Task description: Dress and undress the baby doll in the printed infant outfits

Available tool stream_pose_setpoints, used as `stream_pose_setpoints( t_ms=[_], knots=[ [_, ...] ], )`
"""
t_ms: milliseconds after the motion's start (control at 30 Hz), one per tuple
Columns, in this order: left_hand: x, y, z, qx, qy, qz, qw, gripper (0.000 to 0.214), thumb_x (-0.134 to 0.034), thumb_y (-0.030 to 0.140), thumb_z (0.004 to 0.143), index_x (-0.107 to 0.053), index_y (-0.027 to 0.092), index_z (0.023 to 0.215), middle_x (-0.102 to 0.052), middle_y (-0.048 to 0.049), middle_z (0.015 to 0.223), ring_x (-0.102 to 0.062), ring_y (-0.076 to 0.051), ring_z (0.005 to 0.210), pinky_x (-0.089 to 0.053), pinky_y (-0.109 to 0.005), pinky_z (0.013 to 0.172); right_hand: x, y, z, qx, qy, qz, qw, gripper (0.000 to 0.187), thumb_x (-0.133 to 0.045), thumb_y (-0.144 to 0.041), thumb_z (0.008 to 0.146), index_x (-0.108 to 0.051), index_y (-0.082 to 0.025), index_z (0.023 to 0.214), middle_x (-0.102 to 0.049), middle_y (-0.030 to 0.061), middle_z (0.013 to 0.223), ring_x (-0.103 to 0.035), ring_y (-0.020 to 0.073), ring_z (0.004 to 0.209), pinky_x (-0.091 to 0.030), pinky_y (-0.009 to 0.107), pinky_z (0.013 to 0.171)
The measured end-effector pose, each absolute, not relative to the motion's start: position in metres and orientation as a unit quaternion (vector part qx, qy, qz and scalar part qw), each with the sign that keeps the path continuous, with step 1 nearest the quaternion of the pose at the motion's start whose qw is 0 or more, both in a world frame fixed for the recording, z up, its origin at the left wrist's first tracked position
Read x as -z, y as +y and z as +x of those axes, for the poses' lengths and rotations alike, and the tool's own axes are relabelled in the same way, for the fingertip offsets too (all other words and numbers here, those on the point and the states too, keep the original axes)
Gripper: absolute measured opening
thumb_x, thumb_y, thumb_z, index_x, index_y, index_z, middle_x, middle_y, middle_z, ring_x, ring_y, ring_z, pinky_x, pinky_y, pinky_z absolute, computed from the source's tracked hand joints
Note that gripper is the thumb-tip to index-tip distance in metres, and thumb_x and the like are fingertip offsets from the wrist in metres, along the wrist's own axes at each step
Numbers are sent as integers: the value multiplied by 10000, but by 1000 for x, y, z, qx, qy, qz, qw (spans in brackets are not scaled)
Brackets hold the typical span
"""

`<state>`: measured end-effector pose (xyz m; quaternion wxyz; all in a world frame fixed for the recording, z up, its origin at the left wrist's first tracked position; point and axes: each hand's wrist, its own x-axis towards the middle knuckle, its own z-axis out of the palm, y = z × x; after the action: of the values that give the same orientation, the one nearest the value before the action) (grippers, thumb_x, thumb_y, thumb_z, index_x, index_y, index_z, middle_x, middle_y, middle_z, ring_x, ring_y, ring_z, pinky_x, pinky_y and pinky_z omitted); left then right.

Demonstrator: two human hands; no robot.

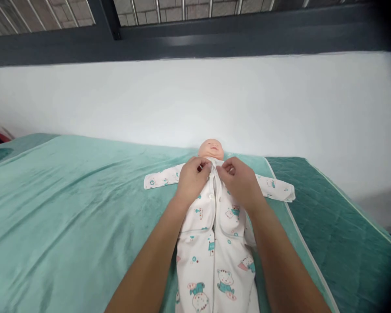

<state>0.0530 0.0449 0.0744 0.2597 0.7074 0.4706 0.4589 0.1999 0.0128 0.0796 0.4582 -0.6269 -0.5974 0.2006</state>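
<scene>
One white suit (200,248), printed with small figures, reaches from 6 o'clock up to both hands, lying on a light green sheet (78,195). Its seam runs up the middle; below the neck the two front edges stand slightly apart, with a snap (211,196) on the left one, at 6 o'clock from the grips. The left hand (193,176) pinches the left edge near the neck between thumb and fingers; the right hand (241,178), fingers bent, pinches the right edge just beside it. One sleeve (163,177) stretches toward 9 o'clock, the other toward 4 o'clock. The doll (211,148) in the suit has its head at 12 o'clock, just beyond the grips. A dark green mat (316,204) lies at 3 o'clock. Farther off at 12 o'clock come a white wall (182,100), then a dark frame (247,37) with metal bars (183,9).
</scene>
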Motion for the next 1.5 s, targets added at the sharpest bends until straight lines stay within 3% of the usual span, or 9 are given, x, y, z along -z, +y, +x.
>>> stream_pose_setpoints(
  t_ms=[100, 167, 333, 833, 1167, 1500],
  knots=[
    [-76, 32, 48, -454, 454, 713, 281, 172, -535, 276, 884, -666, 193, 809, -651, -15, 832, -565, -143, 760, -432, -267, 736, -85, -9, 197, -174, -633, -664, 359, 262, -607, -484, 797, -506, -248, 743, -609, 6, 735, -536, 194, 668, -371, 314, 607],
    [-76, 26, 44, -451, 445, 712, 302, 159, -544, 284, 877, -663, 191, 826, -643, -10, 817, -558, -138, 753, -430, -261, 721, -84, -22, 194, -163, -636, -676, 335, 244, -596, -470, 809, -501, -250, 759, -617, 8, 754, -544, 203, 684, -367, 318, 615],
    [-76, 21, 33, -417, 431, 694, 400, 143, -611, 318, 828, -671, 198, 878, -605, 14, 764, -525, -119, 689, -410, -235, 623, -72, -32, 188, -173, -615, -659, 396, 187, -492, -392, 880, -547, -249, 773, -640, 9, 738, -569, 203, 679, -378, 320, 635],
    [-80, 19, 42, -451, 416, 610, 502, 169, -672, 340, 782, -698, 176, 813, -585, 15, 686, -482, -94, 610, -360, -226, 565, -69, -25, 184, -322, -511, -587, 539, 194, -567, -414, 856, -635, -232, 866, -620, -19, 756, -521, 151, 682, -404, 260, 633],
    [-77, 20, 38, -430, 410, 627, 504, 184, -655, 358, 801, -712, 193, 859, -572, 13, 677, -467, -102, 608, -348, -233, 561, -62, -24, 186, -359, -507, -577, 530, 242, -603, -431, 846, -655, -235, 978, -695, 7, 881, -609, 175, 802, -451, 283, 724],
    [-75, 21, 39, -440, 397, 627, 505, 143, -659, 320, 810, -676, 182, 845, -590, 15, 709, -511, -96, 649, -380, -224, 604, -60, -23, 190, -411, -515, -533, 531, 236, -581, -421, 875, -663, -248, 1014, -690, 0, 908, -597, 163, 830, -435, 272, 725]
  ],
)
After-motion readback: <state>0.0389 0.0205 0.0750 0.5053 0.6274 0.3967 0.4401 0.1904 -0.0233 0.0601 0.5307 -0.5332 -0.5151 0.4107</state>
